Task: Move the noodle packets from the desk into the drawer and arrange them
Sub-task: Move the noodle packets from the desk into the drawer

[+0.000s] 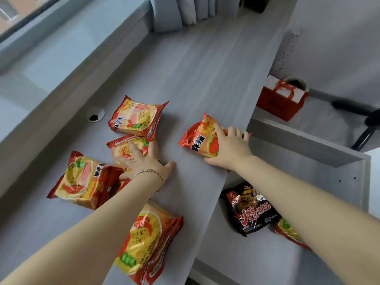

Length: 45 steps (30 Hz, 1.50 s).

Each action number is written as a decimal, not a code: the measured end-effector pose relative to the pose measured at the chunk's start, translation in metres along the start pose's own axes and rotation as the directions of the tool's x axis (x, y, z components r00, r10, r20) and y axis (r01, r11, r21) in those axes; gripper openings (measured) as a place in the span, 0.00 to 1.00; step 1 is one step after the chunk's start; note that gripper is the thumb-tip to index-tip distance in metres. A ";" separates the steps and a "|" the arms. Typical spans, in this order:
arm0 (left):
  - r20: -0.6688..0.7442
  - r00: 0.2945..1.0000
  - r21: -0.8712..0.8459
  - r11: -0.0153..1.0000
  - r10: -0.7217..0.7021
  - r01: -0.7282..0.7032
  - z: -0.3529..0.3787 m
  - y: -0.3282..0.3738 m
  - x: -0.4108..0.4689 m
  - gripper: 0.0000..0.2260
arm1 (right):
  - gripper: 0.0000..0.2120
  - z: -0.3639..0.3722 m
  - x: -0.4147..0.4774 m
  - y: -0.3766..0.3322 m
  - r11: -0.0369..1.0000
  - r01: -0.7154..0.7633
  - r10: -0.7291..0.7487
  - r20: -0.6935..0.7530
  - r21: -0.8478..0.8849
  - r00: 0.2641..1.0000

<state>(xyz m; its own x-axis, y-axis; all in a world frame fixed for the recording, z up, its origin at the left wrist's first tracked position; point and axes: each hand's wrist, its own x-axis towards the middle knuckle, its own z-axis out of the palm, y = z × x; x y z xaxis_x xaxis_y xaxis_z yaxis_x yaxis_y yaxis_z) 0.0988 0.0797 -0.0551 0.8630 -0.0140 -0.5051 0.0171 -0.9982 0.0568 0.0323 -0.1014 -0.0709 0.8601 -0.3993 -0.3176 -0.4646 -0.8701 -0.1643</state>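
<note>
Several orange-and-yellow noodle packets lie on the grey desk. My right hand grips one packet near the desk's right edge, next to the open drawer. My left hand rests spread on a second packet in the middle of the desk, fingers over its top. Another packet lies behind it, one to the left, and a stack under my left forearm. Inside the drawer lie a black noodle packet and an orange one, partly hidden by my right arm.
A cable hole sits in the desk at the left. A red gift bag and a cup stand on the floor beyond the drawer. A black chair base is at the far right. A window runs along the upper left.
</note>
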 end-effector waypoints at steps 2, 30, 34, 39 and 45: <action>-0.027 1.000 -0.070 0.998 0.004 -0.005 0.000 -0.002 0.001 0.30 | 0.50 -0.001 -0.014 0.004 0.997 -0.024 0.022 0.017 0.079 1.000; 0.176 0.605 0.304 0.542 0.776 -0.783 0.137 0.131 -0.138 0.30 | 0.22 0.073 -0.139 0.190 0.607 -0.456 0.547 0.074 0.651 0.834; 0.290 0.769 0.273 0.721 0.570 -0.637 0.168 0.136 -0.117 0.30 | 0.18 0.069 -0.144 0.196 0.673 -0.447 0.474 0.121 0.589 0.872; 0.397 0.739 0.256 0.708 0.544 -0.658 0.144 0.135 -0.111 0.26 | 0.15 0.057 -0.144 0.182 0.724 -0.390 0.383 0.139 0.570 0.913; 0.039 0.707 0.311 0.663 0.707 -0.680 0.058 0.089 -0.137 0.17 | 0.12 0.027 -0.136 0.124 0.794 -0.181 0.169 0.076 0.580 0.983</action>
<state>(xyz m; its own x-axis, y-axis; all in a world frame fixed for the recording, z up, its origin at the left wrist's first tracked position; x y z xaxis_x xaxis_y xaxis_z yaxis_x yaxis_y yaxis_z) -0.0473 -0.0103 -0.0312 0.6023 -0.7174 -0.3500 -0.7330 -0.6707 0.1135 -0.1482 -0.1470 -0.0735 0.7505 -0.5179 -0.4105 -0.6473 -0.4512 -0.6143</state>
